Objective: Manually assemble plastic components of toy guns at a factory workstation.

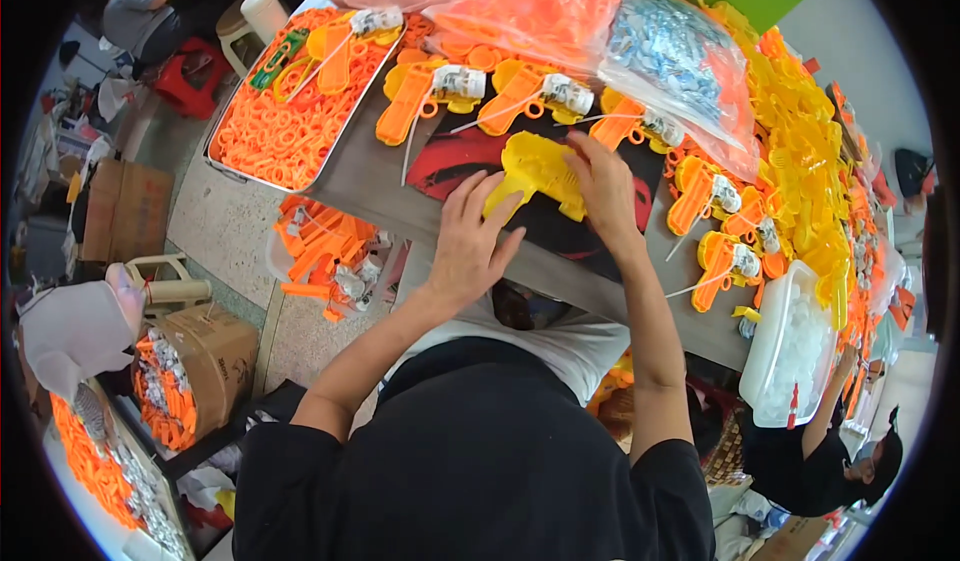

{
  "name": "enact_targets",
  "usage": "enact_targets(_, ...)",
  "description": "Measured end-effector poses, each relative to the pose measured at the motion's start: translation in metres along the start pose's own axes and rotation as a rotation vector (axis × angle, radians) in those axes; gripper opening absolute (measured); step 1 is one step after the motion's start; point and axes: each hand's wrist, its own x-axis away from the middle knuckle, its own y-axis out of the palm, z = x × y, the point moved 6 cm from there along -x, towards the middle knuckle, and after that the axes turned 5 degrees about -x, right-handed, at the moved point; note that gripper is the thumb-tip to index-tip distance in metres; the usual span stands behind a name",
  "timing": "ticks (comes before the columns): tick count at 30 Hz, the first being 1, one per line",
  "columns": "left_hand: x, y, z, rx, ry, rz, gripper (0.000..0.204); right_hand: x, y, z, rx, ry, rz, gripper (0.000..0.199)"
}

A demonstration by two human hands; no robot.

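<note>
A yellow plastic toy gun shell [540,168] lies in front of me on a black and red mat [450,157]. My left hand [468,239] is over its handle end, fingers a little apart and fingertips against the plastic. At the wider right end, my right hand [606,193] curls its fingers and thumb along the shell's edge. Around the mat lie several orange and yellow toy guns, each with a silvery printed cylinder and a pale strip; one orange toy gun [405,101] is beyond my left hand, another [690,196] to the right of my right hand.
At the left, a metal tray [322,169] holds many small orange rings. Clear bags of orange parts [530,6] and blue pieces [665,46] stand at the back. Yellow shells [800,151] pile up at right, above a white tub [772,371]. A co-worker [810,451] is at lower right.
</note>
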Motion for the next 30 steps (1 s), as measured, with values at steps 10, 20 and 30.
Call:
enact_targets(10, -0.023, 0.03, -0.012, 0.02, -0.087, 0.048, 0.045, 0.037, 0.011, -0.021, 0.261, -0.266, 0.317, 0.027)
enact_targets(20, 0.186, -0.045, -0.148, -0.133, -0.565, 0.412, 0.023, 0.046, 0.004, -0.026, 0.241, -0.222, 0.45, 0.028)
enact_targets(30, 0.261, -0.093, -0.378, -0.159, -1.084, 0.57, 0.021, 0.054, 0.004, -0.03, 0.147, -0.245, 0.48, 0.026)
